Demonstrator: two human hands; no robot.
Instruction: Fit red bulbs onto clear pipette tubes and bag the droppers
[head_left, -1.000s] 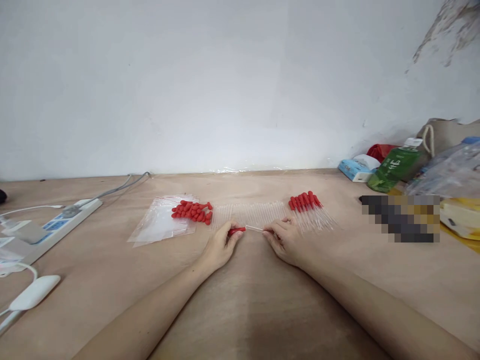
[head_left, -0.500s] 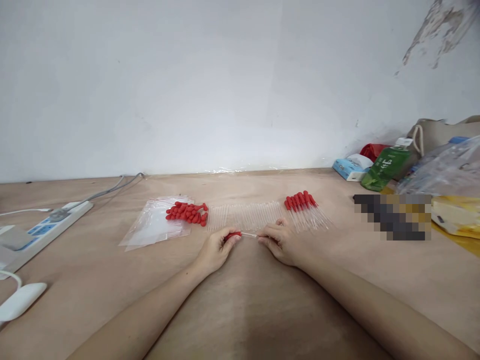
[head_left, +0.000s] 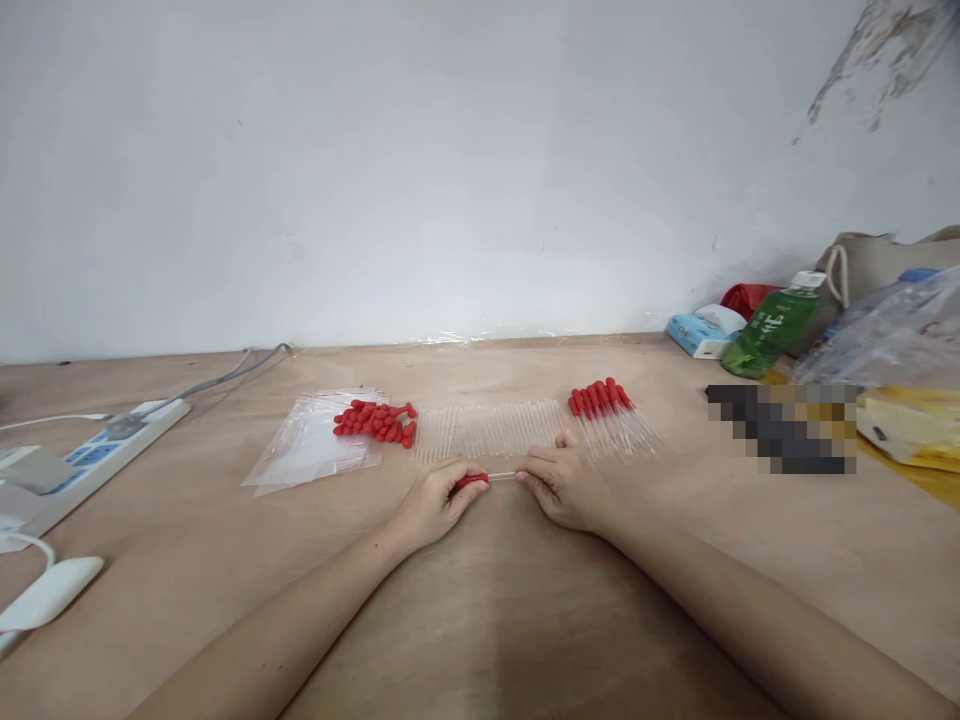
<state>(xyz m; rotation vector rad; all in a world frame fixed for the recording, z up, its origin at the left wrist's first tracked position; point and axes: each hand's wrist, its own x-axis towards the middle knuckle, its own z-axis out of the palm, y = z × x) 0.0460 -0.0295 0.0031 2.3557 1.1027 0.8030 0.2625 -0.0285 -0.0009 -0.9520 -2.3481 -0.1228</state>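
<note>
Pinched in my left hand (head_left: 439, 497) is a red rubber dropper bulb (head_left: 472, 480), partly hidden by the fingers. My right hand (head_left: 562, 485) grips the far end of a thin clear glass tube (head_left: 502, 476), which lies level between the hands and meets the bulb. Behind the hands lies a row of loose clear tubes (head_left: 487, 428). Left of that row, a heap of red bulbs (head_left: 375, 422) rests on clear zip bags (head_left: 300, 450). On the right, several droppers with red bulbs fitted (head_left: 604, 400) lie side by side.
A power strip (head_left: 97, 455) with cables and a white plug (head_left: 52, 592) occupy the left side. At the back right stand a tissue pack (head_left: 701, 332), a tilted green bottle (head_left: 772, 330) and plastic bags (head_left: 892, 325). The wall (head_left: 450, 170) bounds the table behind.
My left hand has moved slightly right, and the red bulb sits closer to my right hand, with less of the tube showing between them. My right hand has barely moved.
</note>
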